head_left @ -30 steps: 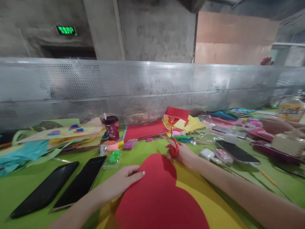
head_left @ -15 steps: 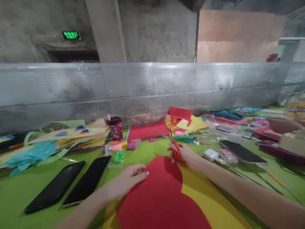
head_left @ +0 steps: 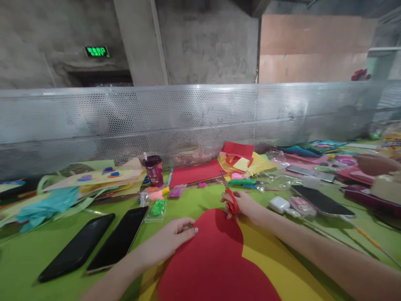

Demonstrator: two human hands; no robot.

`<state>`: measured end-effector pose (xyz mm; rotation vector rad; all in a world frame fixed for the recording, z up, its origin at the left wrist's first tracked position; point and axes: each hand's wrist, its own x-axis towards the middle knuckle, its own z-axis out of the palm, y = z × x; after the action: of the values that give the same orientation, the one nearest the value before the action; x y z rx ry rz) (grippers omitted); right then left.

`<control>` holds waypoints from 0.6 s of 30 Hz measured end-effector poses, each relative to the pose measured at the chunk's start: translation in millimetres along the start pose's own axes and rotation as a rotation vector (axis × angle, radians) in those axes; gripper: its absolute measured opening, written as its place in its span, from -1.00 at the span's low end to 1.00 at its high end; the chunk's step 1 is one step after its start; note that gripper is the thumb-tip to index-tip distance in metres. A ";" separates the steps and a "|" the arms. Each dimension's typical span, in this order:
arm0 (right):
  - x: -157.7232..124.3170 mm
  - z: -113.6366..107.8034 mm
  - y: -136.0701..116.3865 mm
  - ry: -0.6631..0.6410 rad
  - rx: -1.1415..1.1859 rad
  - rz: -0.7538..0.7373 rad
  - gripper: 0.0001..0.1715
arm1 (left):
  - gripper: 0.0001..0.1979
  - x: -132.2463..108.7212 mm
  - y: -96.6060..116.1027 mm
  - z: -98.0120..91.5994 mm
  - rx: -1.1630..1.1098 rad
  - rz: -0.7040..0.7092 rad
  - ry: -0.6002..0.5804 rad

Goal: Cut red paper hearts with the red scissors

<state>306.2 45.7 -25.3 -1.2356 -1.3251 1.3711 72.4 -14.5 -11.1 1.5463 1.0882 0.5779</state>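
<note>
A large red paper shape (head_left: 216,263) with rounded lobes lies over a yellow sheet (head_left: 275,263), its lower part cut off by the frame. My left hand (head_left: 180,234) pinches the red shape at its left edge, thumb on top and fingers curled at the rim. Red-handled scissors (head_left: 231,200) are in my right hand (head_left: 239,205), fingers wrapped round the handles. Their blades point up and away from me, above the green tabletop. The right hand is just beyond the top right of the red shape.
Two black phones (head_left: 120,238) lie at left, near a stack of coloured paper (head_left: 106,177). A lidded purple cup (head_left: 154,170) stands behind. Red sheets (head_left: 197,172), green-handled scissors (head_left: 242,182), a white earphone case (head_left: 280,204) and another phone (head_left: 322,200) lie around. Someone's arm (head_left: 376,165) shows at right.
The whole view has shifted slightly, so things sit a little lower and further right. Both hands keep nearly the same pose; the scissors stay in my right hand.
</note>
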 end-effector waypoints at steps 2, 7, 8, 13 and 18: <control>-0.8 0.3 -0.6 0.006 0.003 -0.001 -0.70 | -0.56 -0.6 0.8 -0.2 0.035 -0.003 0.003; -1.2 0.8 -1.3 0.008 0.009 0.014 -0.69 | -0.54 -0.3 -0.7 -1.2 0.054 0.003 -0.005; -1.1 0.9 -1.3 0.006 0.013 0.018 -0.69 | -0.53 0.0 -1.3 -1.3 0.060 0.007 -0.002; -1.2 0.7 -1.8 0.001 -0.002 0.017 -0.66 | -0.51 0.0 -1.9 -1.4 0.089 -0.001 0.020; -1.3 0.3 -2.4 0.004 -0.012 0.018 -0.68 | -0.54 -1.9 0.9 -1.4 0.097 -0.014 0.009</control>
<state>306.0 44.6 -22.8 -1.2612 -1.3240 1.3743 70.6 -15.5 -9.5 1.6199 1.1477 0.5294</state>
